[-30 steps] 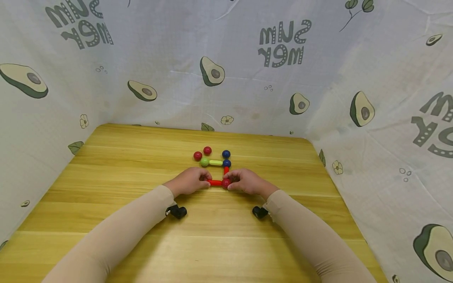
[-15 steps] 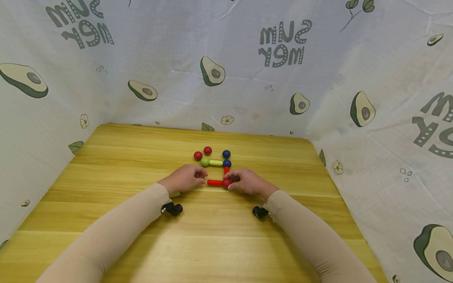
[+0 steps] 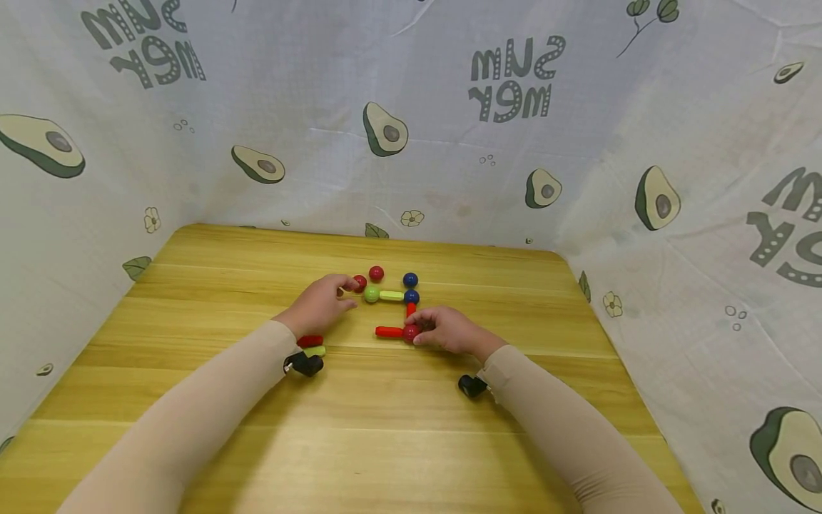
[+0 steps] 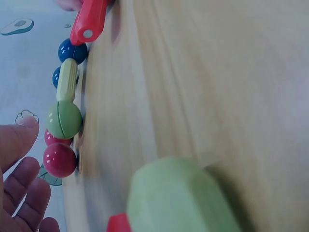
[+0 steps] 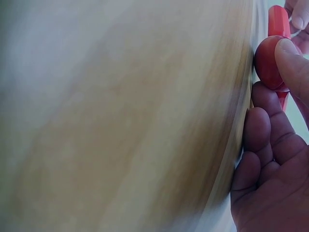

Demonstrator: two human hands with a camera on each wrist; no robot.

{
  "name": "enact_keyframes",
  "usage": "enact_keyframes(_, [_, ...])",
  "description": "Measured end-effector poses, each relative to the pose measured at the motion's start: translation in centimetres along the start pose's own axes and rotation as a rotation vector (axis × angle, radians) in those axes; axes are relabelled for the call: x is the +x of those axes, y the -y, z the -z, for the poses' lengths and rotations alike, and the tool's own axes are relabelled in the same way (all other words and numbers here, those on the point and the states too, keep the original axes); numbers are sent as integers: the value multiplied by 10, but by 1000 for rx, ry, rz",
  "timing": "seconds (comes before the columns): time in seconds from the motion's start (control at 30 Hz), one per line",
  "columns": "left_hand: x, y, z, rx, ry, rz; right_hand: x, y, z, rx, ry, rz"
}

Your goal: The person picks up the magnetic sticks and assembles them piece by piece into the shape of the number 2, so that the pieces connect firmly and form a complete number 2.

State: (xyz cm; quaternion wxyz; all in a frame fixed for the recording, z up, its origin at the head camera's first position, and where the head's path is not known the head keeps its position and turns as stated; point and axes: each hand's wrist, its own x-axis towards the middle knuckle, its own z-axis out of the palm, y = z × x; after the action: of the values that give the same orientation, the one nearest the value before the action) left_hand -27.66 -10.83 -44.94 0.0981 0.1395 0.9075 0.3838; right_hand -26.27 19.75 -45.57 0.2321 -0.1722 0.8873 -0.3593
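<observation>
My right hand point(image 3: 449, 330) pinches a red ball point(image 3: 411, 333) between thumb and fingers, close over the table. From that ball a red rod point(image 3: 389, 332) points left, its far end free. Another red rod point(image 3: 411, 310) runs back to a blue ball point(image 3: 412, 297), which a yellow-green rod point(image 3: 392, 295) links to a green ball point(image 3: 372, 294). My left hand point(image 3: 321, 303) holds nothing; its thumb and fingers are spread beside a loose red ball point(image 4: 60, 160), left of the green one. A second red ball point(image 3: 376, 273) lies just behind.
Behind the joined corner sits a loose blue ball point(image 3: 410, 280). By my left wrist lie a red rod point(image 3: 310, 341) and a yellow-green rod point(image 3: 315, 351). A printed cloth point(image 3: 449, 178) hangs along the back and sides of the wooden table point(image 3: 359, 428).
My left hand has let go of the red rod and moved left and back toward the loose red balls, uncovering the rods by its wrist. My right hand stays on its red ball.
</observation>
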Motion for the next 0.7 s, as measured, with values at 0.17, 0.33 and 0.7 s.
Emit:
enact_keyframes(0.17, [9,5,4,-40,-31,28,1,-2,0,-10,-1,14])
enact_keyframes(0.33, [18,10,6,-53,-30,33,3,-5,-1,-16,-2,22])
enact_keyframes(0.7, [33,9,7,9,3,58,3,-6,-1,5,3,4])
